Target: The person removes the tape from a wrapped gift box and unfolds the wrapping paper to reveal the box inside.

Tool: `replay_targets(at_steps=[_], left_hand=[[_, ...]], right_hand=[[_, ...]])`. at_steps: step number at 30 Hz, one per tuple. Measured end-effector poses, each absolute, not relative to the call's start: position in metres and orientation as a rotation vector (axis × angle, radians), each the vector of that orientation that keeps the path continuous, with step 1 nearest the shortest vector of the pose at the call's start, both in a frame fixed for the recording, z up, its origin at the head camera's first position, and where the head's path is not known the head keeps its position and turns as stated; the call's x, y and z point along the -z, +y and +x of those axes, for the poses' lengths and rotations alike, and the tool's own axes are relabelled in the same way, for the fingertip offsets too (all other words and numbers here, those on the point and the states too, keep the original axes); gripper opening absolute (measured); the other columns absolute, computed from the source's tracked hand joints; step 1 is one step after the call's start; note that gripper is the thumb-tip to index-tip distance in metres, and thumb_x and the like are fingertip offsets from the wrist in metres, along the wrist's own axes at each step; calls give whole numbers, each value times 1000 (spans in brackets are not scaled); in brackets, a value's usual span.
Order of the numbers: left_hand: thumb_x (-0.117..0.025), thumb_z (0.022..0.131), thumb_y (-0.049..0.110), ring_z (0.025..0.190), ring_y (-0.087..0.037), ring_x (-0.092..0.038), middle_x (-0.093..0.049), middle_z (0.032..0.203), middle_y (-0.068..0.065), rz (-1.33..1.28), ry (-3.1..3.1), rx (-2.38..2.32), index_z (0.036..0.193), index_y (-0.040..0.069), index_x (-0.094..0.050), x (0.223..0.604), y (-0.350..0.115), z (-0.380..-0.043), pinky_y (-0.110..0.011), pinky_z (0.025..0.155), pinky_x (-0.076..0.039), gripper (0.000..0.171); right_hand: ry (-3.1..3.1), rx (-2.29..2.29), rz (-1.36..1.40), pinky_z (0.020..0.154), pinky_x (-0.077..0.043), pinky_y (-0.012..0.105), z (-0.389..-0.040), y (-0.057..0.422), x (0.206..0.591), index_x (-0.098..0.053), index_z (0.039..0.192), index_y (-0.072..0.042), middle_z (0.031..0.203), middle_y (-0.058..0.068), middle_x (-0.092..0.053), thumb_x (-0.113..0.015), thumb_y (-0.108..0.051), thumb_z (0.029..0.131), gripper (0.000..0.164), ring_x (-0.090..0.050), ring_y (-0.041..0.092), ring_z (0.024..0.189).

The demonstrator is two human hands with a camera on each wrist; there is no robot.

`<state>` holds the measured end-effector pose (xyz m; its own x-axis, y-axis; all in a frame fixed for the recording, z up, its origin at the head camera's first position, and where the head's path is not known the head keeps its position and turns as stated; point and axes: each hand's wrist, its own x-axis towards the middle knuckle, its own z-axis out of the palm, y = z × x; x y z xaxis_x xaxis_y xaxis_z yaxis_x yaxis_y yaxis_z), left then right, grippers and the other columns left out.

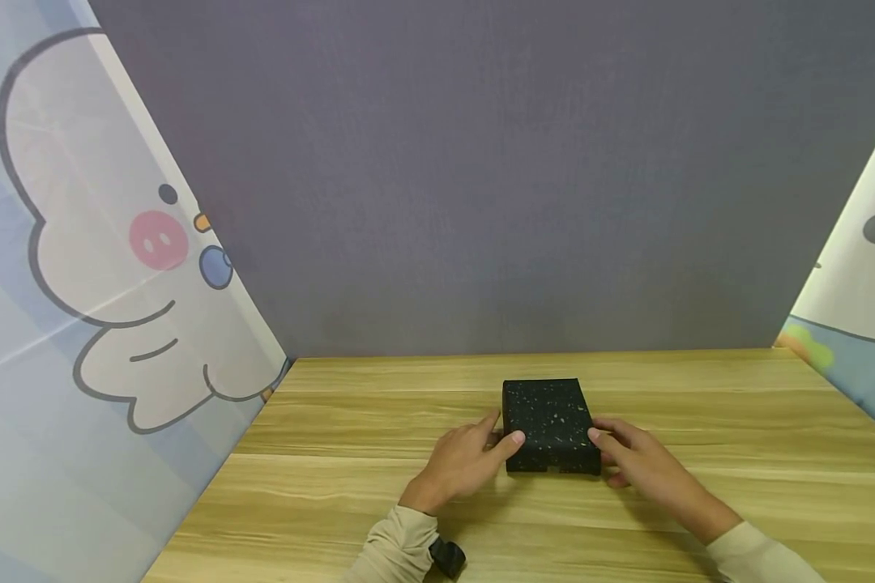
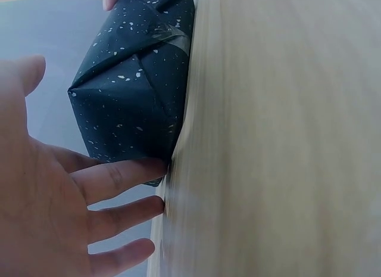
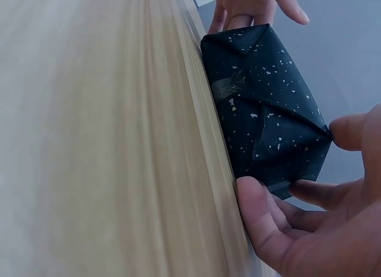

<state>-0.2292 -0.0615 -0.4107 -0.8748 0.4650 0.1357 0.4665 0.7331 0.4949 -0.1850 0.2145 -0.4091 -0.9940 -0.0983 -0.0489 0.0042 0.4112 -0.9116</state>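
Observation:
A box wrapped in black speckled paper (image 1: 548, 417) lies flat on the wooden table. Folded paper and a strip of clear tape (image 2: 172, 39) show on its near end. At the box's left side is my left hand (image 1: 467, 460), its fingers spread with fingertips low against the side; in the left wrist view the thumb stands off the paper. My right hand (image 1: 642, 463) holds the right side, thumb at the top near corner and index finger on the side wall. The other right fingers (image 3: 255, 205) bend in at the table beside the box's lower edge.
The wooden table (image 1: 321, 486) ends at a grey upright panel (image 1: 510, 178) behind the box. Cartoon-printed cloths (image 1: 117, 243) hang on the left and right. A black strap (image 1: 448, 557) sits at the left sleeve's cuff.

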Motion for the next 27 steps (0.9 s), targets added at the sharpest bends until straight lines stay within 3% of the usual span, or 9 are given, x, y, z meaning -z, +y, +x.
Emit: replay_targets(at_steps=[9,19,27], left_hand=[[-24,100,71,113,-17,-64,-70,122,5,-786,-2918,864,154,10,-41,412,-63,-229,-45,96,-47,83],[-28,102,68,123,-26,-59,-62,136,-3,-747,-2955,847,149,9,-50,411,-61,-228,-47,99,-46,79],[-29,102,67,124,-25,-58,-61,137,-4,-743,-2972,836,149,10,-50,413,-61,-228,-47,99,-46,76]], right_hand=[[2542,1653,-78,74,-58,38,-185,214,409,-37,147,13,139,35,-48,-53,-40,105,69,-63,34,109],[2514,1657,-115,75,-58,38,-186,218,412,-36,147,13,132,30,-56,-54,-37,105,68,-65,30,104],[2493,1683,-182,73,-58,36,-188,221,415,-35,146,15,128,27,-58,-55,-32,104,66,-65,28,101]])
